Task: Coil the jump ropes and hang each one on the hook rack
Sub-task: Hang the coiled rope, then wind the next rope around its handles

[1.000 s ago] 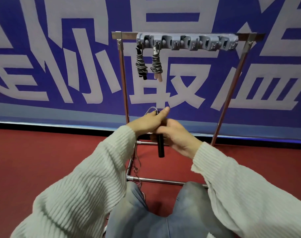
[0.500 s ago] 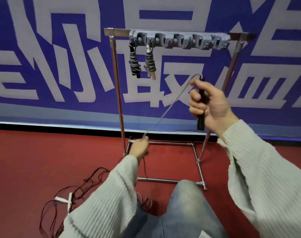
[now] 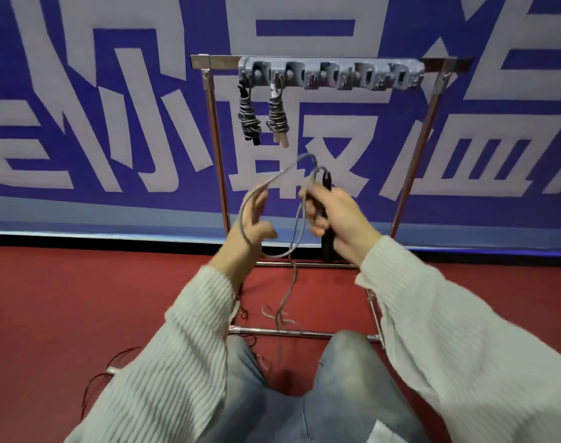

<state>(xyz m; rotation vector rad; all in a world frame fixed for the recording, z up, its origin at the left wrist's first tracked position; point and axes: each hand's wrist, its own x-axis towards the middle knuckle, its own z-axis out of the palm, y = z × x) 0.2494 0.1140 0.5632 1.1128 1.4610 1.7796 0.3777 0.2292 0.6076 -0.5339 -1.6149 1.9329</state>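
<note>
Your grey plastic hook rack [image 3: 331,75], fixed along the top bar of the chrome tube stand [image 3: 215,148], is carrying two coiled jump ropes on its two leftmost hooks: a dark grey bundle with black handles [image 3: 248,118], and just beside it a grey bundle with pale wooden handles [image 3: 278,119]. Both bundles are hanging with their long axes vertical, handles pointing down. The hooks to their right are showing nothing on them.

You are holding a third rope in front of the stand. Your right hand [image 3: 336,219] is wrapping its grip round the black handle [image 3: 326,244], which is standing near upright, tilted slightly, with its cord end pointing up toward the rack. The thin grey cord [image 3: 292,167] is arching from the top of the handle across to your left hand [image 3: 252,227], whose fingers are spread and relaxed, with the cord looping over them. From there the cord is dropping to the red carpet floor [image 3: 80,298], where it is lying in loose tangles near your knees.
</note>
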